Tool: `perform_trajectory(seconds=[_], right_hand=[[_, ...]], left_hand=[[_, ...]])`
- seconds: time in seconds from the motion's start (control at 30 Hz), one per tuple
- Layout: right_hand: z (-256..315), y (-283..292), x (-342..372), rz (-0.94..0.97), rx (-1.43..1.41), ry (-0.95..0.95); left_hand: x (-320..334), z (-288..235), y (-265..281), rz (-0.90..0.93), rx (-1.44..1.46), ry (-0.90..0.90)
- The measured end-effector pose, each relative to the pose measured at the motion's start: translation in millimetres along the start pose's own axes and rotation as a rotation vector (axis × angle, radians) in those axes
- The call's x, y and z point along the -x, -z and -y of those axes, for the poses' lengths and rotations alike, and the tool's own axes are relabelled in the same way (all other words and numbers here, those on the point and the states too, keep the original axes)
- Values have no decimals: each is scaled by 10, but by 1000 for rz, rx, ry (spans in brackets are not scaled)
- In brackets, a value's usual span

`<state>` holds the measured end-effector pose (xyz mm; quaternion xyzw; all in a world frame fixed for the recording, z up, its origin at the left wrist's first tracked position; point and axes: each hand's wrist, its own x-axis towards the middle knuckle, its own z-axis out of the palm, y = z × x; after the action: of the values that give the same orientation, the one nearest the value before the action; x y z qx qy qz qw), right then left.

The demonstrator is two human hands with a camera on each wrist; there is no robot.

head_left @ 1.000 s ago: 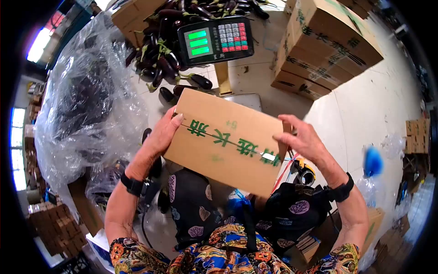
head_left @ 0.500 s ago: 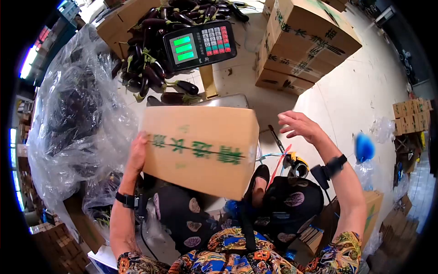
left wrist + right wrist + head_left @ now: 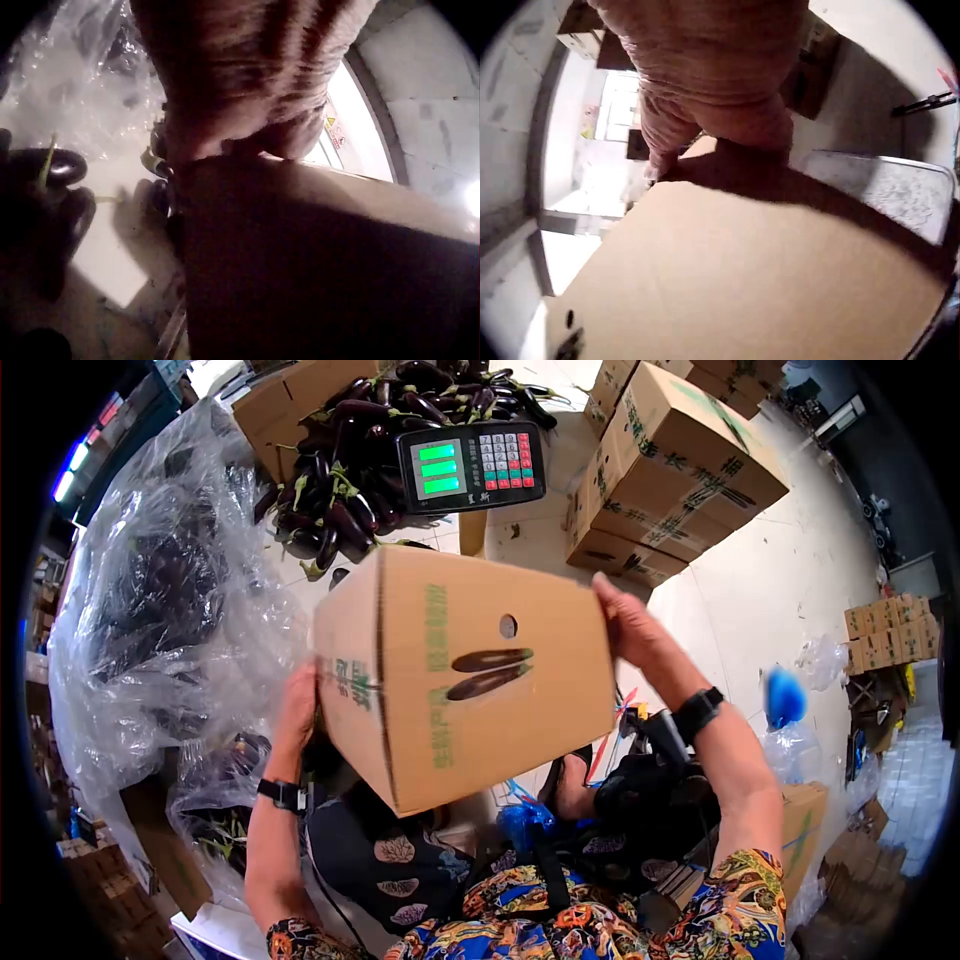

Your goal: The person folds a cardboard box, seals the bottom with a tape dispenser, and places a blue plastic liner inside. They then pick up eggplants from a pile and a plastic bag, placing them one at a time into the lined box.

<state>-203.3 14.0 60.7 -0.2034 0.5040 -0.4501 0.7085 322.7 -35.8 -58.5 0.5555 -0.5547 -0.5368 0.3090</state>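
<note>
A closed cardboard box [image 3: 540, 710] with green print, two pictured eggplants and a round hole is held up over the person's lap. At its left edge, the left hand [image 3: 297, 705] grips it, the fingers partly hidden by the box. On the opposite side the right hand [image 3: 637, 628] holds the upper right edge. Seen from the left wrist, the left hand [image 3: 247, 127] meets the rim of the shaded box [image 3: 315, 285]. The right wrist view has the right hand [image 3: 712, 127] bent over the edge of a plain box face [image 3: 727, 255].
Behind the box stands a scale display [image 3: 472, 467] with green readouts, beside a heap of eggplants [image 3: 345, 510]. Stacked cartons [image 3: 690, 480] rise at the back right. Clear plastic sheeting [image 3: 170, 580] covers the left side. The scale's metal platform [image 3: 900, 195] appears in the right wrist view.
The box has been turned, so its eggplant-printed face now shows instead of the lettered one. The right hand let go half a second ago and now holds the box again.
</note>
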Motion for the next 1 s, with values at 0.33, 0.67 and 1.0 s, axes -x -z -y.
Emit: perform_trajectory(seconds=[0.33, 0.67, 1.0], right_hand=[[72, -1394, 1640, -3, 1211, 611], [-1497, -1531, 1512, 379, 1503, 596], [-798, -380, 1250, -773, 1474, 993]], left_hand=[[17, -1426, -574, 337, -281, -81], [480, -2231, -925, 591, -418, -101], [385, -2349, -1271, 729, -645, -13]])
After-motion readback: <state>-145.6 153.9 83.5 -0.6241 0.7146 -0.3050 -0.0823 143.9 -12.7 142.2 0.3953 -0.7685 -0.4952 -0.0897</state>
